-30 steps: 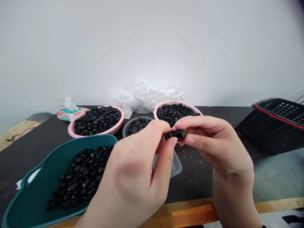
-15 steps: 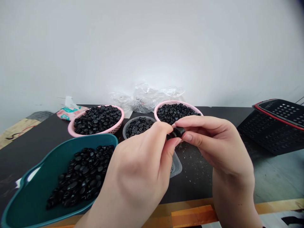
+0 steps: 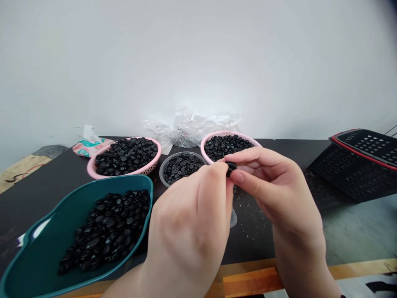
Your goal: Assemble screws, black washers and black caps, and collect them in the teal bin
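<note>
A small round black plastic piece [image 3: 230, 169] is pinched between thumb and fingers of my right hand [image 3: 276, 186]. My left hand [image 3: 192, 219] is closed right against it, its back toward me, so its fingertips and whatever they grip are mostly hidden. Below and left of my left hand, a teal tray [image 3: 27, 265] holds a heap of black caps [image 3: 108, 231]. Just beyond my hands stands a clear round tub [image 3: 161, 176] of flat black discs with centre holes [image 3: 182, 165]. Partly covered by my left hand is a clear plastic container [image 3: 233, 218].
Two pink baskets, the left basket [image 3: 93, 171] and the right basket [image 3: 214, 134], hold black parts. Clear plastic bags [image 3: 192, 128] lie against the wall. A tissue packet [image 3: 91, 145] sits back left. A black perforated basket [image 3: 356, 174] leans at right. Tape [image 3: 252, 283] lines the front edge.
My left hand has rotated and pressed closer to my right hand, covering more of the black piece. My right hand has shifted slightly left.
</note>
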Available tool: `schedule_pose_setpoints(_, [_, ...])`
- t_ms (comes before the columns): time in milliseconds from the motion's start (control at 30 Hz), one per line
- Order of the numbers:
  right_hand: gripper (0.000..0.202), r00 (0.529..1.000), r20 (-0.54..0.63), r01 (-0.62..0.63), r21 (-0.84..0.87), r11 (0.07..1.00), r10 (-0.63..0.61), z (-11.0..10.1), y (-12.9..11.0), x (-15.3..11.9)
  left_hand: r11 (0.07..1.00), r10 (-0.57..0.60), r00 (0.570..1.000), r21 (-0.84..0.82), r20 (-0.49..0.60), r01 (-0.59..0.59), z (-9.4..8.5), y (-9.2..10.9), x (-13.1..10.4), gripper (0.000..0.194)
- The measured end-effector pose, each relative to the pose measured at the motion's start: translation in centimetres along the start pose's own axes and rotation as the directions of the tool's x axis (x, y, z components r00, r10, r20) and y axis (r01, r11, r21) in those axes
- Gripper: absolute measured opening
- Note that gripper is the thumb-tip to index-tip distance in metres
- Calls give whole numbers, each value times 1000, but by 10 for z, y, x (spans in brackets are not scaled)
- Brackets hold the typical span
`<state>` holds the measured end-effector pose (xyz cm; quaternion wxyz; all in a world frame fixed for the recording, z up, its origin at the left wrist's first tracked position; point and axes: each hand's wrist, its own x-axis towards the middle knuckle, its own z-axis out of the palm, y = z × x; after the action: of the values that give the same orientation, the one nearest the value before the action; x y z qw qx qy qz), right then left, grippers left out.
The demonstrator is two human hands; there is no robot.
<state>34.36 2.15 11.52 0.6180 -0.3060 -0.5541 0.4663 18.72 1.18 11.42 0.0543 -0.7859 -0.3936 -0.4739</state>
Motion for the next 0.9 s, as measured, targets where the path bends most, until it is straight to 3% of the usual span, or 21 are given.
schedule_pose_setpoints(67, [18, 1000, 4, 11, 6, 1000, -11, 0, 1, 1, 999, -10, 1000, -37, -2, 10, 1, 0, 0, 1])
schedule_pose_setpoints(233, [10, 1000, 23, -9, 129, 992, 6, -2, 0, 2, 984, -17, 1000, -176, 19, 20, 0, -8, 5, 17])
schedule_pose_setpoints(367, [10, 995, 96, -58, 195, 979, 40, -3, -3, 2, 959, 16, 998, -285, 63, 3, -4, -13, 10, 18])
schedule_pose_setpoints(567, [6, 988, 147, -82, 251, 964, 46, -3, -5, -3, 925, 29, 999, -380, 21, -19, -10, -13, 10, 18])
schedule_pose_setpoints(733, [13, 997, 28, 71, 30, 997, -72, 0, -11, -14, 919, 32, 998, -394, 62, -6, -13, -13, 11, 19])
schedule_pose_setpoints(900, [24, 972, -61, 213, -173, 962, -226, 3, -15, -24, 876, 1, 988, -477, 152, 72, -14, -14, 10, 16])
